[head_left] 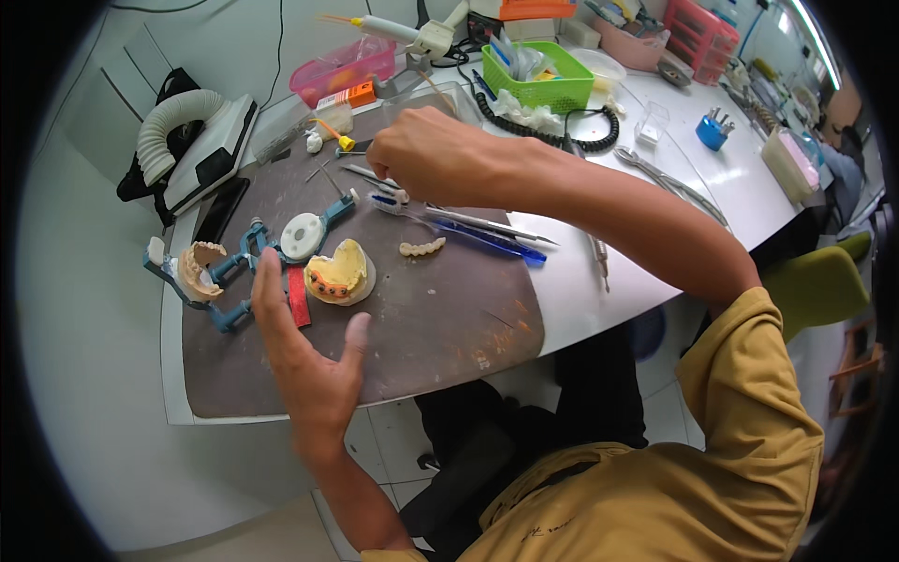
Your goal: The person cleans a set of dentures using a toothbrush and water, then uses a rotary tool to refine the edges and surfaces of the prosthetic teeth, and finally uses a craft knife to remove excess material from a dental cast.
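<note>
My left hand (314,361) hovers over the near left of the grey mat with its fingers stretched out and nothing in them. Just beyond its thumb stands a yellow dental cast (346,265) with an orange-pink gum strip, on a pale base. My right hand (421,155) reaches across the mat, its fingers bent down and closed. What its fingertips grip, if anything, is hidden behind the hand. Below them lie a toothbrush (386,203) and slim metal instruments (496,225). A tooth-coloured dental bridge (422,247) rests on the mat, right of the cast.
A blue-green articulator (253,245) with a plaster cast (198,272) lies opened at left, beside a red strip (298,298). Behind are a white hose unit (211,150), a pink basket (342,67) and a green basket (552,89). Metal pliers (670,183) lie at right.
</note>
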Motion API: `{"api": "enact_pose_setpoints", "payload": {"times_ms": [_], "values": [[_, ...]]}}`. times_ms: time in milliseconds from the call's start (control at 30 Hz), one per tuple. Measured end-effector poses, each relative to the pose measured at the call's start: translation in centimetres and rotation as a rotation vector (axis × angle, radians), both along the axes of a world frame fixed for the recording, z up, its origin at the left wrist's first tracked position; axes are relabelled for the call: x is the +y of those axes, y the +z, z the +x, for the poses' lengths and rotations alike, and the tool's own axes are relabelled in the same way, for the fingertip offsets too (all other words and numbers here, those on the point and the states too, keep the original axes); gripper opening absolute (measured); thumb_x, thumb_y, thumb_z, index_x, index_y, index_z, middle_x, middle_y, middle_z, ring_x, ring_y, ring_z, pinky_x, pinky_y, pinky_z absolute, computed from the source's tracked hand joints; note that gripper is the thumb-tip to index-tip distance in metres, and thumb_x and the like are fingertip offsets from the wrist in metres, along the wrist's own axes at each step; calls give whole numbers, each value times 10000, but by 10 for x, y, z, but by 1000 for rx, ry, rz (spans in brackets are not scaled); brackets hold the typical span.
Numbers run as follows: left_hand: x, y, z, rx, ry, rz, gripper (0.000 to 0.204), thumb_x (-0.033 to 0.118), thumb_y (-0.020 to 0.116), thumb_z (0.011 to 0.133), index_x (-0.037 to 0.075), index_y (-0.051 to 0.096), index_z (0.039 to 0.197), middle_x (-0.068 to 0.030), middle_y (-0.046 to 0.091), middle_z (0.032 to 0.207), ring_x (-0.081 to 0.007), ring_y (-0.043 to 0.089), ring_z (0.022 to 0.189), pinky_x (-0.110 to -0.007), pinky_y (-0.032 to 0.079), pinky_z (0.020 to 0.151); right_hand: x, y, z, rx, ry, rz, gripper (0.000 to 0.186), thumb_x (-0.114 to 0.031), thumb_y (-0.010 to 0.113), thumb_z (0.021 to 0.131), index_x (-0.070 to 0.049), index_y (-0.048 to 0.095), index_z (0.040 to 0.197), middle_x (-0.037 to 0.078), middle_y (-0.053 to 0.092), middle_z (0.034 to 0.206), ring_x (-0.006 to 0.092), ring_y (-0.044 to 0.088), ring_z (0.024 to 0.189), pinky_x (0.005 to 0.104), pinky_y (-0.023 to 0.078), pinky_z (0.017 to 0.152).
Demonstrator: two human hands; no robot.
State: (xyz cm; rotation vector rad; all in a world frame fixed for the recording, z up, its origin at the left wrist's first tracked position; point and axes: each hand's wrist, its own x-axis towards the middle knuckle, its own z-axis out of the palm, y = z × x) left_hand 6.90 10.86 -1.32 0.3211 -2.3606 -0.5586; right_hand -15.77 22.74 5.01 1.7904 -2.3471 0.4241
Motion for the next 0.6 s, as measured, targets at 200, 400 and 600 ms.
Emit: {"api": "enact_pose_setpoints", "payload": {"times_ms": [200, 400, 600], "values": [[0, -11, 4, -119, -86, 62, 1021, 134, 832, 730, 82, 253, 1569, -219, 339, 1561, -425, 360, 1421, -485, 350, 1149, -22, -4, 5, 75, 11, 203, 127, 57, 679, 722, 68, 704, 846, 245, 702, 811, 394, 724, 789, 437, 590, 678], [-2, -8, 5, -165, -73, 70, 926, 112, 859, 666, 76, 424, 1482, -214, 417, 1447, -428, 455, 1314, -484, 424, 1061, -29, -10, 3, 105, -15, 202, 161, 15, 704, 721, 36, 716, 881, 209, 714, 827, 379, 722, 812, 439, 575, 659], [-3, -3, 5, -132, -34, 90, 667, 55, 842, 695, 49, 556, 1298, -180, 445, 1260, -362, 522, 1132, -459, 442, 984, -18, 8, -1, 8, -147, 101, 166, -56, 630, 798, 43, 664, 927, 215, 671, 808, 397, 666, 767, 460, 517, 708]]}}
